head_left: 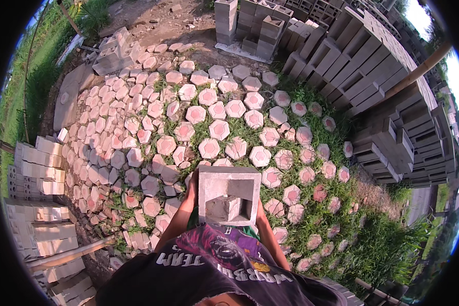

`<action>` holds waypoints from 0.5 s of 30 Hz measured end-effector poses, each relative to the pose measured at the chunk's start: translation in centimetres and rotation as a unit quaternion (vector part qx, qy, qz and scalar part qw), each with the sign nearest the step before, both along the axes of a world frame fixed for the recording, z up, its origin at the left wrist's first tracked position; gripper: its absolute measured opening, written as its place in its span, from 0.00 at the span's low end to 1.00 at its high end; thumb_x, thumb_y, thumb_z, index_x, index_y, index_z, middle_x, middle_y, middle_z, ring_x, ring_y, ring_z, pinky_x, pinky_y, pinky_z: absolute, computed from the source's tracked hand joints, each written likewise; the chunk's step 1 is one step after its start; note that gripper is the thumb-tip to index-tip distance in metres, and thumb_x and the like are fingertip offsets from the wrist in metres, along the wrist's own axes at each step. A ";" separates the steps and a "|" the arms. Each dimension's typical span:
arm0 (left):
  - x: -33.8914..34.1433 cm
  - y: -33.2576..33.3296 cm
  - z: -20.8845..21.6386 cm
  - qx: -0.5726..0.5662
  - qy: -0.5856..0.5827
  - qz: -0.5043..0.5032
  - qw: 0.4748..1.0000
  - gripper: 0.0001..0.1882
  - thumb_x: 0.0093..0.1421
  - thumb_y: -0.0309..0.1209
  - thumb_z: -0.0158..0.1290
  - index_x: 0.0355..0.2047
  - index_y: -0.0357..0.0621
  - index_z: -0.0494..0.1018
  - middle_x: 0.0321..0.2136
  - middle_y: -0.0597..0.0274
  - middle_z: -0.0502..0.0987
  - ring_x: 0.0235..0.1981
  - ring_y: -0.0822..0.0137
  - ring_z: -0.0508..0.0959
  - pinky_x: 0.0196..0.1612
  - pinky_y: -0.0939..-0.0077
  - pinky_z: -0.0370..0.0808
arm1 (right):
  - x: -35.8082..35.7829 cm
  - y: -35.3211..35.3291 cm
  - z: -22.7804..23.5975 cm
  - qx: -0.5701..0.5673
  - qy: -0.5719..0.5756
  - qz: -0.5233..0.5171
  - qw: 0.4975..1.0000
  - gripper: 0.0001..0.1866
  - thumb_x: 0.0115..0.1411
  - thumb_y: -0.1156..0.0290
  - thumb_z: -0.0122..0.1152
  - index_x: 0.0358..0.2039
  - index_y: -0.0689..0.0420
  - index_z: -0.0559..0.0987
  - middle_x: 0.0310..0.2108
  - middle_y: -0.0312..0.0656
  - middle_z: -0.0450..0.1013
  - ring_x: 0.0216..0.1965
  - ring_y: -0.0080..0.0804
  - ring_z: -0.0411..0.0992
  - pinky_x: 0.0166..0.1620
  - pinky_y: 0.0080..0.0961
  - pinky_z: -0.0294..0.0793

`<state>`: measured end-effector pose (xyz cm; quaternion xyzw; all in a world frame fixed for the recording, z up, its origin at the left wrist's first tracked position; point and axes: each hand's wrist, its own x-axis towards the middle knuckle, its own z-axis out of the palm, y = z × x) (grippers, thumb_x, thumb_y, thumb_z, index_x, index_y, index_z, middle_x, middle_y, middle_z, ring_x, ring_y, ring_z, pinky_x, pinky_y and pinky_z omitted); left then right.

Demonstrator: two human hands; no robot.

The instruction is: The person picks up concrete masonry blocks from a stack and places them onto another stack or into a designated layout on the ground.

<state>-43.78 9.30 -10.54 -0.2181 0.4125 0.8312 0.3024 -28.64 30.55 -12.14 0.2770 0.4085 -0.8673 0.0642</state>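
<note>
A grey hollow concrete block (pixel 229 176) is held up in front of my torso, its open side facing upward. Inside its cavity sits a rough grey piece (pixel 221 208); I cannot tell whether it is loose or part of the block. My left hand (pixel 192 184) is closed against the block's left side, with most of the fingers hidden behind it. Against the right side presses my right hand (pixel 260 210), its fingers also largely out of sight. Both forearms come up beside my dark printed shirt.
Hexagonal pavers (pixel 219 129) with pinkish centres cover the ground, grass growing between them. Tall stacks of concrete blocks (pixel 362 56) rise at the right. Pale blocks (pixel 41 178) line the left side, near a bamboo pole (pixel 74 253). More blocks (pixel 115 53) stand at the far left.
</note>
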 end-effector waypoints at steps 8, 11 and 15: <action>-19.0 10.4 -2.3 -0.069 0.067 -0.101 0.990 0.31 0.62 0.56 0.39 0.51 0.42 0.68 0.43 0.59 0.73 0.44 0.66 0.72 0.49 0.72 0.68 | -15.2 10.9 -8.2 -0.014 -0.025 -0.108 0.994 0.27 0.66 0.51 0.36 0.56 0.59 0.64 0.48 0.42 0.68 0.47 0.33 0.68 0.52 0.29 0.67; -29.5 14.1 -0.6 -0.139 0.148 -0.185 0.962 0.29 0.63 0.52 0.38 0.50 0.39 0.68 0.43 0.59 0.72 0.43 0.67 0.71 0.49 0.73 0.65 | -24.2 12.4 -8.0 -0.016 0.043 -0.168 0.985 0.25 0.64 0.55 0.40 0.54 0.61 0.66 0.48 0.43 0.68 0.48 0.35 0.68 0.53 0.34 0.67; -41.0 16.0 3.2 -0.150 0.193 -0.220 0.944 0.28 0.64 0.50 0.36 0.49 0.38 0.69 0.43 0.59 0.73 0.42 0.68 0.70 0.50 0.73 0.63 | -35.1 12.7 -6.4 -0.012 0.061 -0.216 0.974 0.27 0.62 0.54 0.42 0.55 0.61 0.65 0.51 0.45 0.67 0.50 0.37 0.66 0.56 0.38 0.64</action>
